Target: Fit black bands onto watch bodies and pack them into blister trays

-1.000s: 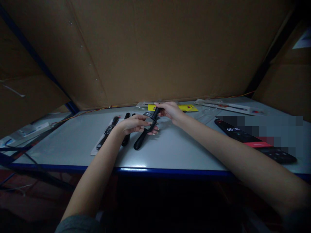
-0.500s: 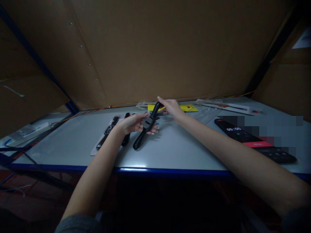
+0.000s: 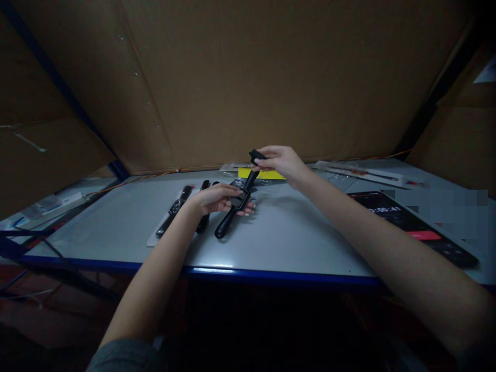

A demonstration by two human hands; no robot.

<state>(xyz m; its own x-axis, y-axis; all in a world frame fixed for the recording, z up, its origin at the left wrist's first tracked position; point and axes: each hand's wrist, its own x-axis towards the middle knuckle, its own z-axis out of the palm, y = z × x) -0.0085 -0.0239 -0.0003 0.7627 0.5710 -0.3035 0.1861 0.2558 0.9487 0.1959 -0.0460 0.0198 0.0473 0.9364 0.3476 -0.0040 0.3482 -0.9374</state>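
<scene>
The left hand (image 3: 217, 199) clasps the tool (image 3: 242, 199) mid-length, probably steadying it. The right hand (image 3: 282, 164) pinches a black piece (image 3: 256, 156) near its far end.

The left hand (image 3: 213, 199) partly hides the black tool (image 3: 244, 198).

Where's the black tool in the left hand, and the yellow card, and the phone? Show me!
Black tool (image 3: 242, 200): head view, on its middle, between the handles.
Yellow card (image 3: 272, 175): head view, on its flat yellow face.
Phone (image 3: 413, 222): head view, on its dark screen.
</scene>
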